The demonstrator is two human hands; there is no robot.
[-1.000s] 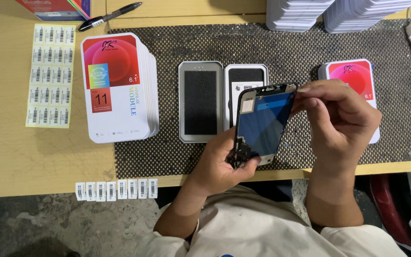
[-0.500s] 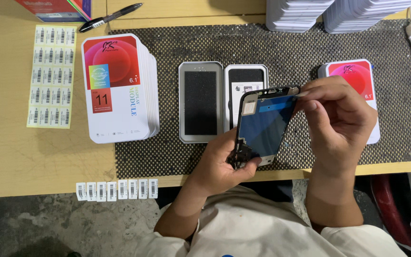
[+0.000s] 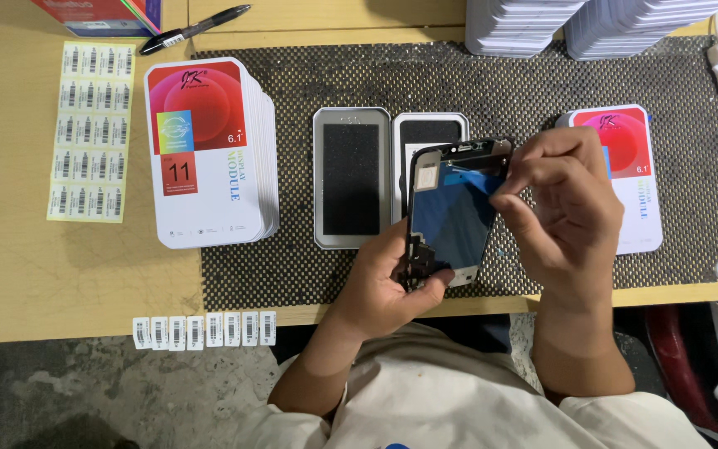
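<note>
Nearby — open tray (image 3: 351,179), boxes (image 3: 209,154), labels (image 3: 90,131)

Both forearms bare, no watch, rings or gloves seen on left hand (image 3: 388,287) or right hand (image 3: 563,208). Short sleeves, cream/off-white fabric, ending approx. at the elbows, well below the hands in view. Same cream shirt covers the torso btw. the two arms, cloth slightly creased. Small blue mark on the shirt at the bottom edge, just below the left elbow; cut off, can't tell what it is. Fingernails short, plain.
</note>
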